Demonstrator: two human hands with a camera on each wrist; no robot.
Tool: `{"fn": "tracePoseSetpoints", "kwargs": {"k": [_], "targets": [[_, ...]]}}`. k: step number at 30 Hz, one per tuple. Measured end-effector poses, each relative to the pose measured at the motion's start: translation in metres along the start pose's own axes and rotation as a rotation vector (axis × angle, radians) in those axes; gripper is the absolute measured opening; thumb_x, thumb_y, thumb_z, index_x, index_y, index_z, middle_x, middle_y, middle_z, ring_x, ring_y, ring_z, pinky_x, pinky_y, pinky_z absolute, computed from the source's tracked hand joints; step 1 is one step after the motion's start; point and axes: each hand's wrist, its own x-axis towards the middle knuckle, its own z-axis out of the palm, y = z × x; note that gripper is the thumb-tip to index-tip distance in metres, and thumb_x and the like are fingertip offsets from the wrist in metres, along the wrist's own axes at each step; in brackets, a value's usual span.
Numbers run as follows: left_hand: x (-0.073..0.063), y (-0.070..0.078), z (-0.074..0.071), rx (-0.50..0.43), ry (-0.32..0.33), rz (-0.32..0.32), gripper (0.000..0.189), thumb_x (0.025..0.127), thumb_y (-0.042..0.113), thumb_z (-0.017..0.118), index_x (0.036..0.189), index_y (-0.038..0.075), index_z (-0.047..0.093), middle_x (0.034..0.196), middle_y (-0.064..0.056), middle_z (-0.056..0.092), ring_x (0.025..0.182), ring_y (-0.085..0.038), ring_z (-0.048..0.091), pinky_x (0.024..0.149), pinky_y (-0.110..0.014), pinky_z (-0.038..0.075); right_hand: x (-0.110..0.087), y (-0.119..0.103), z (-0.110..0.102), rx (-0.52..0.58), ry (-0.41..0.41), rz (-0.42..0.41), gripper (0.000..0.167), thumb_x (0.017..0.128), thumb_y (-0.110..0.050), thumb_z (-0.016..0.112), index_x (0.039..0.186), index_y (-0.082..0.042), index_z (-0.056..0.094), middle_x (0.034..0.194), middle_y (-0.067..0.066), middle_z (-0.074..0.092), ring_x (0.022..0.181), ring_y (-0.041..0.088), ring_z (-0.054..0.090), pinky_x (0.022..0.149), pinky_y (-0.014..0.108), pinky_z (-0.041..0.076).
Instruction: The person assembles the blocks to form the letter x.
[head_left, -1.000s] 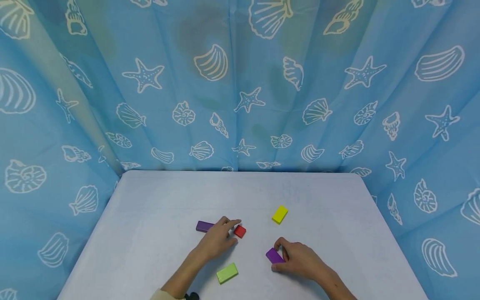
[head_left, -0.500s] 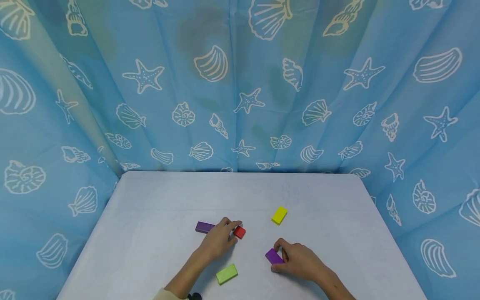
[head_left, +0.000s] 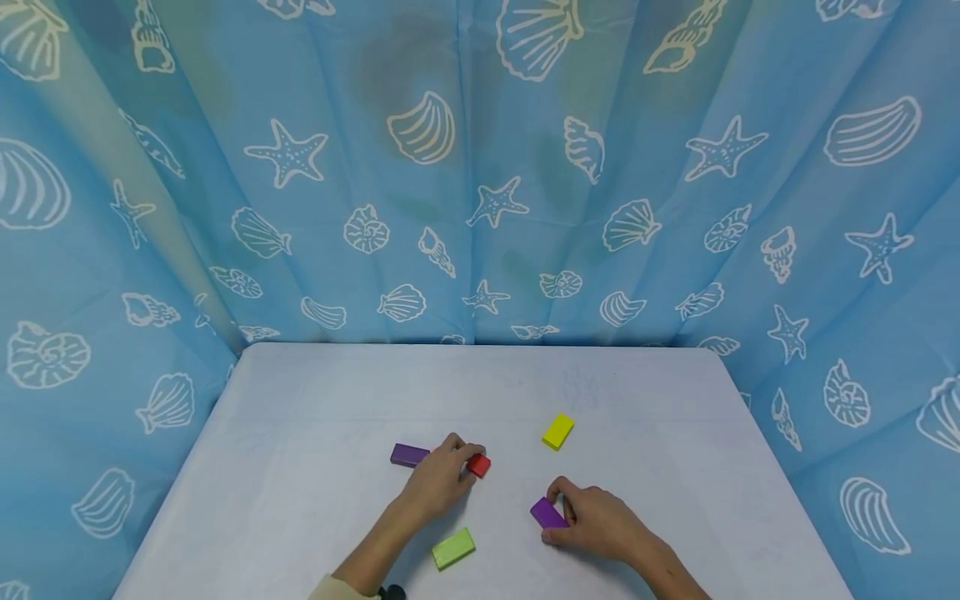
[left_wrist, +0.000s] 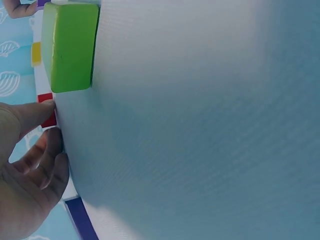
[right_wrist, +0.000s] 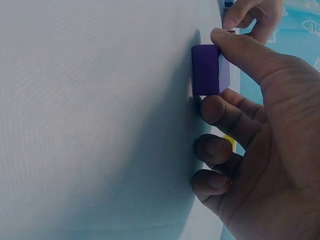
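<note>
My left hand (head_left: 435,482) pinches a small red block (head_left: 480,466) between thumb and index finger, near the middle of the white table. In the left wrist view the thumb lies along one side of that red block (left_wrist: 48,118). To the right, my right hand (head_left: 606,521) holds a purple block (head_left: 549,514) by its sides, with thumb and index finger on opposite faces. The right wrist view shows this purple block (right_wrist: 205,70) low at the tabletop, the other fingers curled beside it.
A dark purple block (head_left: 408,455) lies left of my left hand, partly hidden by it. A green block (head_left: 453,549) rests nearer to me, between the forearms. Farther back lies a yellow block (head_left: 558,432). A blue shell-print curtain (head_left: 480,250) hangs behind the white table (head_left: 315,392).
My left index finger has come down from above the red block and bent against it. The right hand and purple block have stayed in place.
</note>
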Motion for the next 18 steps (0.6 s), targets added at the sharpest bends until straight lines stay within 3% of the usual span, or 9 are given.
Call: {"fn": "tracePoseSetpoints", "kwargs": {"k": [18], "targets": [[0.002, -0.0014, 0.004, -0.01, 0.029, -0.003, 0.035, 0.089, 0.016, 0.076, 0.124, 0.015, 0.069, 0.108, -0.005, 0.063, 0.08, -0.012, 0.059, 0.072, -0.029, 0.051, -0.0002, -0.0028, -0.0001, -0.016, 0.002, 0.006, 0.049, 0.081, -0.053, 0.078, 0.115, -0.024, 0.058, 0.071, -0.011, 0.051, 0.057, 0.005, 0.043, 0.052, 0.023, 0.033]]}}
